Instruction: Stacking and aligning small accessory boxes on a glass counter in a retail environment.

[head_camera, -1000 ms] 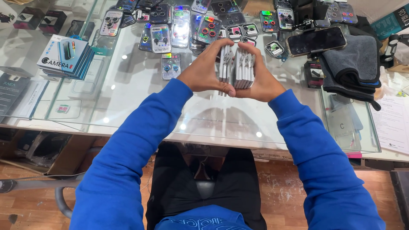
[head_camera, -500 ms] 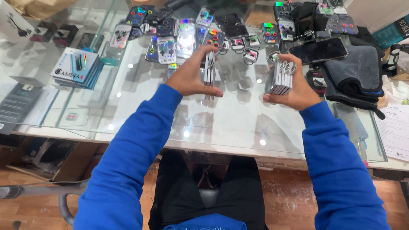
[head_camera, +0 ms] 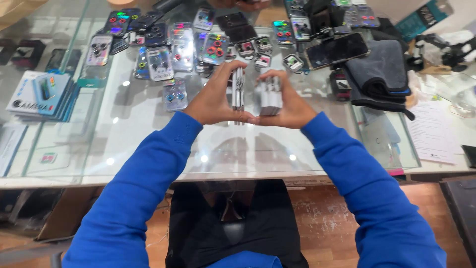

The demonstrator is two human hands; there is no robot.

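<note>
My left hand [head_camera: 216, 99] grips a thin upright stack of small white packets [head_camera: 238, 88] on edge over the glass counter [head_camera: 148, 149]. My right hand [head_camera: 287, 105] grips a thicker upright stack of the same white packets [head_camera: 270, 94]. The two hands sit side by side at the counter's middle, thumbs touching at the bottom, with a narrow gap between the two stacks. Both arms wear blue sleeves.
Beyond the hands lie several clear packets of coloured camera-lens rings [head_camera: 173, 47]. A dark phone [head_camera: 337, 50] and folded grey cloths [head_camera: 382, 69] lie at the right, papers [head_camera: 434, 131] further right. Boxed items [head_camera: 42, 94] are stacked at the left.
The hands held one joined stack, pulled apart with a part each, and have now come back together at the counter's middle.
</note>
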